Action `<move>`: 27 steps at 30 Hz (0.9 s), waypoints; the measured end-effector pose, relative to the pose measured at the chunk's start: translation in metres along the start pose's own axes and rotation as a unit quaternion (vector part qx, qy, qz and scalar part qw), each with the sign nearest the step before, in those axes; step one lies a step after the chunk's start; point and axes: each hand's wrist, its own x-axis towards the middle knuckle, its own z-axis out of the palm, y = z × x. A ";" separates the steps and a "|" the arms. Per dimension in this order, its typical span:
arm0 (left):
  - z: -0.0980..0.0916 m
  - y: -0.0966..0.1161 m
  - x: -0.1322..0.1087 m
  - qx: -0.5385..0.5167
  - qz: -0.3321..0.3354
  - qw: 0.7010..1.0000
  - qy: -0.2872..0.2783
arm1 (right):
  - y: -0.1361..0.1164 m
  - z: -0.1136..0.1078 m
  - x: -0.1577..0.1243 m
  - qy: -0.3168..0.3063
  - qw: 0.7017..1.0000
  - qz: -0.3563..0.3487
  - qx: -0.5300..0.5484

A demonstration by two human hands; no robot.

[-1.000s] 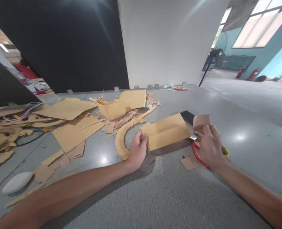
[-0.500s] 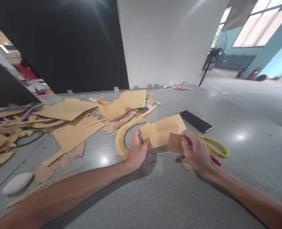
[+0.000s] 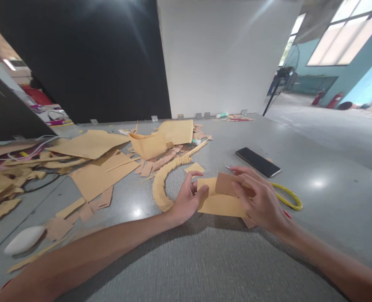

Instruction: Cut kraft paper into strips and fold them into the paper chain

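My left hand [image 3: 187, 199] pinches the left edge of a tan paper sheet [image 3: 219, 204] held just above the grey table [image 3: 204, 260]. My right hand [image 3: 256, 199] holds a smaller brown paper piece [image 3: 226, 184] over that sheet, fingers closed round it. A curved, pleated strip of tan paper [image 3: 163, 180] lies just left of my left hand. Scissors with a yellow and red handle [image 3: 288, 199] lie behind my right hand, partly hidden by it.
A black phone [image 3: 257, 161] lies beyond my right hand. Tan paper sheets and scraps [image 3: 94, 167] are spread over the left and middle of the table. A white oval object [image 3: 24, 240] sits near left. A small square scrap [image 3: 194, 168] lies by the strip.
My right hand left the scissors and carried the small brown piece left, onto the tan sheet. Both hands drew the sheet nearer and lower. The phone came into full view.
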 end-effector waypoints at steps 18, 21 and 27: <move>-0.002 -0.008 0.006 0.026 0.018 0.999 0.025 | 0.009 0.006 -0.006 0.057 0.997 0.029 -0.032; -0.003 -0.007 0.007 0.008 0.023 0.999 0.039 | 0.006 0.006 -0.009 0.016 0.998 0.055 -0.004; 0.003 -0.002 0.004 -0.091 0.031 0.992 -0.080 | 0.002 0.008 -0.007 -0.026 0.997 0.067 0.031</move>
